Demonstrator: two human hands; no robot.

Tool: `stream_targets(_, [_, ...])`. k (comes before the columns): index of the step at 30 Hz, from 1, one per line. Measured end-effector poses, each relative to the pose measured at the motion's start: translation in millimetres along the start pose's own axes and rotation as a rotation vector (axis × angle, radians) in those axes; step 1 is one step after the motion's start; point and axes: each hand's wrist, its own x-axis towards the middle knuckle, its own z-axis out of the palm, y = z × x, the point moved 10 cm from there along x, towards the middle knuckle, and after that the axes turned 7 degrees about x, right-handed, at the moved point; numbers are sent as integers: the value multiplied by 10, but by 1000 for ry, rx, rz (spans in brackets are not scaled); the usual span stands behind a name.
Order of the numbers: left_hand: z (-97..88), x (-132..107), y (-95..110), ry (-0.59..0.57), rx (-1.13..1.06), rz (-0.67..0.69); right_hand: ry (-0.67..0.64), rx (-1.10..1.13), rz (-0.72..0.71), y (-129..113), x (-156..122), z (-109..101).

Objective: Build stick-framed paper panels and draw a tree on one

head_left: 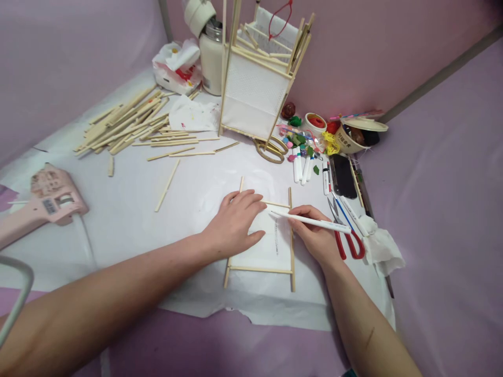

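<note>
A flat frame of wooden sticks point(261, 270) with a white paper panel point(255, 256) lies in front of me. A thin column of small dark writing runs down the panel's right part. My left hand point(239, 217) rests palm down across the frame's upper left, its fingers stretched out. In my right hand point(314, 233) is a slim white pen point(314, 221), gripped between thumb and fingers near the right stick. The pen's tip points left, over the panel near its top; whether it touches the paper I cannot tell.
A stick-and-paper lantern point(253, 91) stands at the back, beside gold scissors point(271, 151). Wooden sticks point(126, 123) are piled at left, near a pink glue gun point(57, 196). Red-handled scissors point(349, 243), a phone point(343, 175) and markers point(301, 165) lie on the right.
</note>
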Motion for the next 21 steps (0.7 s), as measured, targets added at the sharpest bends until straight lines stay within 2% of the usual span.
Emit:
stream_targets(5, [8, 2, 0, 4, 2, 6, 4, 66, -11, 43, -10, 13])
stream_targets(11, [2, -4, 0, 6, 5, 10, -23, -20, -31, 30, -4, 38])
stream_targets(21, [0, -1, 3, 5, -9, 11, -29, 0, -31, 26, 0, 31])
